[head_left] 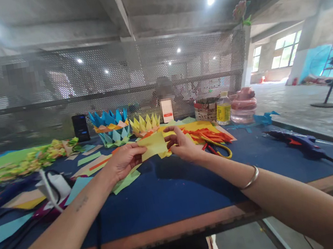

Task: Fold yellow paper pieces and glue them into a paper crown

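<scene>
Between thumb and fingers, my left hand pinches a sheet of pale yellow paper above the blue table top. My right hand is at the paper's right edge, its fingers curved and apart; whether a fingertip touches the sheet is hard to see. Just right of that hand lie a pile of orange paper strips and scissors with yellow handles. Behind the hands stand a yellow folded-paper crown and stacked blue and orange ones. Green paper scraps lie under my left hand.
A glue gun with a cord lies at the right. At the back are a labelled bottle, a pink jug, a basket and two phones. Cables and a white power adapter occupy the left, near paper flowers.
</scene>
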Motion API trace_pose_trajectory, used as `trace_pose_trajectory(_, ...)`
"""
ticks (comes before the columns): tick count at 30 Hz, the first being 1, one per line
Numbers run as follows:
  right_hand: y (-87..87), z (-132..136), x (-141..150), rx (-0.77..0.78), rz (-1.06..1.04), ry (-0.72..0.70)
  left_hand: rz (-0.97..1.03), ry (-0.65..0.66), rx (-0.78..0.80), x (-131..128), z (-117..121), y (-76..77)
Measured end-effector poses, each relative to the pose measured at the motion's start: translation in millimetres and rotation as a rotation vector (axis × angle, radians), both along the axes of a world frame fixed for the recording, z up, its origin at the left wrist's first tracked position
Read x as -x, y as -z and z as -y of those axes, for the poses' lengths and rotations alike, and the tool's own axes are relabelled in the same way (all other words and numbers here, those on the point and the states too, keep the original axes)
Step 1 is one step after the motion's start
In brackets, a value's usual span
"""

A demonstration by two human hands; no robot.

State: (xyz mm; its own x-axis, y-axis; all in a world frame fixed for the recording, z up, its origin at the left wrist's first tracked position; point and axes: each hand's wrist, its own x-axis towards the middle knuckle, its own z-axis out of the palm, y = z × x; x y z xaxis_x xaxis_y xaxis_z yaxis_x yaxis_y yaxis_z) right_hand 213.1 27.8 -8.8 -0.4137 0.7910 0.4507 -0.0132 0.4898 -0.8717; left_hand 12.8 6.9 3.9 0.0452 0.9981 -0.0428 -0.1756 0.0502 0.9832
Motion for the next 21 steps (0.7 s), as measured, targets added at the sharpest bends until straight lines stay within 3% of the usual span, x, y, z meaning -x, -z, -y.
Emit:
trace_pose_trajectory(7, -2.5, 4.2, 1.5, -0.241, 0.180, 0.095, 0.019, 0.061, 0.008, 0.1, 1.5, -0.9)
trace_pose_trajectory(14, 3.6, -7.1, 3.9, -0.202, 0.126, 0.249, -0.119, 0.220, -0.011, -3.6, 5.9, 2.2)
trace_pose_trajectory(18, 4.5, -8.7, 2.2, -0.210, 0.145, 0.282, -0.088, 0.336, -0.131, -5.7, 7.9, 3.0)
trace_pose_trajectory(21, 4.6, -8.5, 1.6, -0.210, 0.140, 0.303, -0.109, 0.321, -0.190, -9.2, 12.0, 0.6)
